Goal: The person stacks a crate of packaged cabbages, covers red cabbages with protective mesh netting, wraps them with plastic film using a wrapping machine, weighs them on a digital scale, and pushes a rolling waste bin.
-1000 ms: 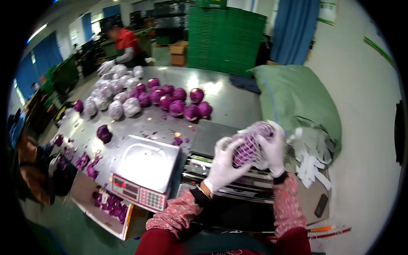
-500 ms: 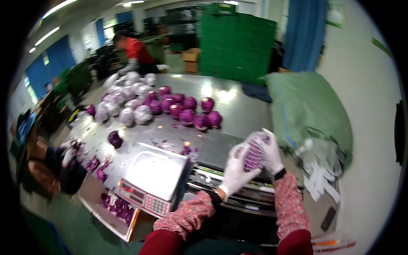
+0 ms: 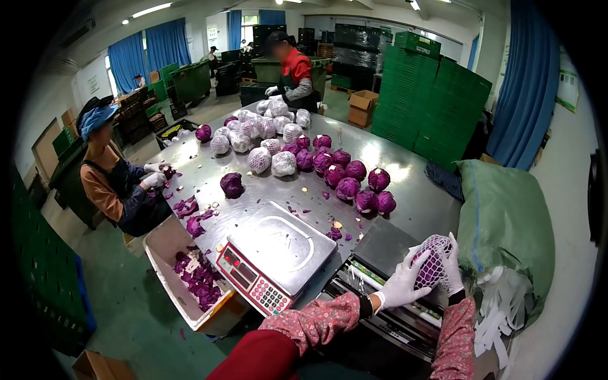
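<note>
A red cabbage point(image 3: 432, 265) in a white foam net sleeve is held between my two gloved hands at the lower right. My left hand point(image 3: 403, 286) grips it from the left side, thumb stretched along its lower edge. From the right, my right hand point(image 3: 452, 268) closes round the net. Beneath the hands lies a wrapping machine point(image 3: 391, 329) with a dark flat plate point(image 3: 385, 244) behind it. To the left stands a digital scale point(image 3: 278, 244) with a bare silver pan and red-lit digits.
Bare red cabbages point(image 3: 348, 189) and netted ones point(image 3: 259, 159) crowd the metal table point(image 3: 411, 183). A bin of purple leaves point(image 3: 166, 273) stands left of the scale. Right are a green sack point(image 3: 503, 209) and white nets point(image 3: 500, 310). Two co-workers point(image 3: 104, 183) stand left and across.
My view has turned to the left, so the table and both co-workers sit farther right in it. Both hands still hold the netted cabbage over the machine.
</note>
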`<action>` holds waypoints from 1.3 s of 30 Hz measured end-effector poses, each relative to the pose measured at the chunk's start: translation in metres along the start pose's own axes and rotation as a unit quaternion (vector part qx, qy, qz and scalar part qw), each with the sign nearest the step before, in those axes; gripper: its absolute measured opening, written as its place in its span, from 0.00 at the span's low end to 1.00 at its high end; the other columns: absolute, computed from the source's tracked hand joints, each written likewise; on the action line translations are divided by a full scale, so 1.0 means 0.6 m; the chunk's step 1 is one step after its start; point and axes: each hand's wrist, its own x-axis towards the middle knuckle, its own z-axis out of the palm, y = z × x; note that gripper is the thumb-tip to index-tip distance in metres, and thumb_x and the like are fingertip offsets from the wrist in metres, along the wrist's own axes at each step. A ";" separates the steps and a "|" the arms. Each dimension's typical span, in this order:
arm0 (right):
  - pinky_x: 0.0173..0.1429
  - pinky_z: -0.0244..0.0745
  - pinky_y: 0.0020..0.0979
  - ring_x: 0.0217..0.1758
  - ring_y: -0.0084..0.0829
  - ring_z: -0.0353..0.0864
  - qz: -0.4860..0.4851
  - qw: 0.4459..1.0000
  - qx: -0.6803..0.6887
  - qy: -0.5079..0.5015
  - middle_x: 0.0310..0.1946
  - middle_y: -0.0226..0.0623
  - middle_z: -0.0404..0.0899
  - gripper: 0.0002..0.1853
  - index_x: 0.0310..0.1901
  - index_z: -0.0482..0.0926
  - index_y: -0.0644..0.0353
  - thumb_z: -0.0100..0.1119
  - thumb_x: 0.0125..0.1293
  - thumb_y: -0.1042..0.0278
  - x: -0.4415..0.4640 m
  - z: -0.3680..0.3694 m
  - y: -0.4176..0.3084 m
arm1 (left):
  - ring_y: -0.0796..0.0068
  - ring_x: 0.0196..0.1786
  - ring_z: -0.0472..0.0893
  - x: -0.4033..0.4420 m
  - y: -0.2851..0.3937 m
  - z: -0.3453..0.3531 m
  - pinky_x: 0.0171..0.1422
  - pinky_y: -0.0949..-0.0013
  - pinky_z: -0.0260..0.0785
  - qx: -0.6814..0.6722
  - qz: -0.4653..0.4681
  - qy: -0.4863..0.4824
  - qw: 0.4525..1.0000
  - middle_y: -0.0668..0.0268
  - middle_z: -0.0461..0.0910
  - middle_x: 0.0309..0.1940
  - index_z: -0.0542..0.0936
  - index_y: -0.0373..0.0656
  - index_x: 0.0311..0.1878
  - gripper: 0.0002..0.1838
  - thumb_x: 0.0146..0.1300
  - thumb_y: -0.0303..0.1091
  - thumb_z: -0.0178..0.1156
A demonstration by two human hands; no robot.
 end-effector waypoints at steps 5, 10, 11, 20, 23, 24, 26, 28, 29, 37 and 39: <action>0.76 0.54 0.35 0.73 0.37 0.58 0.017 0.996 -0.076 -0.033 0.72 0.47 0.56 0.38 0.73 0.52 0.65 0.60 0.69 0.61 0.003 -0.027 0.008 | 0.37 0.75 0.51 0.002 -0.009 -0.054 0.76 0.51 0.53 -0.040 0.042 -0.086 0.995 0.41 0.42 0.74 0.40 0.45 0.78 0.55 0.58 0.44 0.67; 0.69 0.61 0.33 0.66 0.34 0.68 0.065 0.991 -0.060 0.104 0.60 0.42 0.72 0.23 0.64 0.70 0.66 0.55 0.71 0.66 -0.060 -0.068 -0.040 | 0.36 0.72 0.58 -0.021 -0.016 -0.080 0.74 0.52 0.56 -0.025 0.059 -0.077 0.995 0.38 0.47 0.73 0.41 0.43 0.78 0.52 0.60 0.44 0.65; 0.66 0.63 0.33 0.63 0.32 0.70 0.109 0.985 -0.023 0.133 0.58 0.40 0.74 0.21 0.62 0.72 0.65 0.54 0.71 0.64 -0.084 -0.063 -0.087 | 0.36 0.69 0.63 -0.028 -0.012 -0.077 0.73 0.52 0.59 0.002 0.007 -0.095 0.995 0.38 0.52 0.71 0.43 0.42 0.78 0.51 0.60 0.44 0.65; 0.57 0.74 0.34 0.48 0.33 0.80 0.163 0.971 0.034 0.172 0.48 0.42 0.81 0.16 0.51 0.79 0.68 0.42 0.76 0.67 -0.288 0.039 -0.332 | 0.56 0.48 0.81 -0.126 0.049 -0.092 0.54 0.63 0.75 -0.063 0.006 -0.039 0.997 0.55 0.79 0.47 0.74 0.40 0.60 0.19 0.71 0.38 0.55; 0.55 0.75 0.34 0.47 0.34 0.80 0.101 0.982 -0.037 0.155 0.47 0.43 0.81 0.18 0.48 0.80 0.69 0.40 0.77 0.67 -0.320 0.050 -0.314 | 0.61 0.49 0.82 -0.171 0.074 -0.081 0.55 0.65 0.74 -0.175 -0.009 -0.034 0.984 0.55 0.82 0.46 0.78 0.42 0.56 0.16 0.72 0.39 0.54; 0.55 0.74 0.35 0.47 0.34 0.80 0.089 0.980 -0.063 0.169 0.47 0.44 0.81 0.18 0.49 0.80 0.70 0.40 0.77 0.67 -0.326 0.065 -0.320 | 0.65 0.49 0.82 -0.180 0.097 -0.094 0.56 0.66 0.74 -0.208 -0.041 -0.045 0.976 0.58 0.83 0.45 0.79 0.40 0.55 0.16 0.72 0.39 0.54; 0.55 0.75 0.35 0.47 0.35 0.80 0.099 0.983 -0.035 0.149 0.47 0.44 0.81 0.18 0.49 0.80 0.70 0.40 0.77 0.66 -0.343 0.096 -0.327 | 0.60 0.45 0.83 -0.198 0.098 -0.065 0.52 0.64 0.74 -0.335 -0.038 -0.057 0.940 0.56 0.83 0.43 0.80 0.40 0.51 0.15 0.70 0.39 0.55; 0.54 0.75 0.35 0.47 0.36 0.80 0.116 0.988 0.019 0.103 0.46 0.44 0.82 0.19 0.51 0.79 0.71 0.41 0.77 0.66 -0.352 0.128 -0.334 | 0.67 0.54 0.77 -0.216 0.122 -0.068 0.63 0.65 0.68 -0.413 -0.036 -0.174 0.893 0.56 0.80 0.54 0.78 0.35 0.58 0.17 0.68 0.32 0.57; 0.53 0.76 0.34 0.47 0.35 0.81 0.109 0.992 0.009 0.059 0.45 0.44 0.82 0.18 0.51 0.79 0.71 0.42 0.77 0.67 -0.355 0.140 -0.339 | 0.69 0.58 0.75 -0.232 0.110 -0.046 0.65 0.64 0.67 -0.355 -0.009 -0.188 0.916 0.57 0.78 0.56 0.75 0.36 0.62 0.22 0.66 0.31 0.59; 0.47 0.78 0.32 0.44 0.31 0.82 0.028 0.995 0.010 -0.095 0.43 0.42 0.83 0.14 0.45 0.82 0.69 0.46 0.74 0.71 -0.384 0.167 -0.361 | 0.74 0.61 0.74 -0.301 0.158 -0.126 0.64 0.67 0.69 -0.558 -0.175 -0.217 0.782 0.60 0.79 0.55 0.74 0.34 0.63 0.23 0.65 0.27 0.59; 0.49 0.77 0.32 0.45 0.32 0.82 0.097 0.981 0.094 -0.138 0.43 0.43 0.83 0.13 0.45 0.82 0.69 0.46 0.74 0.72 -0.395 0.178 -0.331 | 0.70 0.60 0.76 -0.333 0.153 -0.131 0.64 0.62 0.70 -0.619 -0.172 -0.168 0.748 0.60 0.79 0.55 0.75 0.34 0.61 0.21 0.66 0.29 0.58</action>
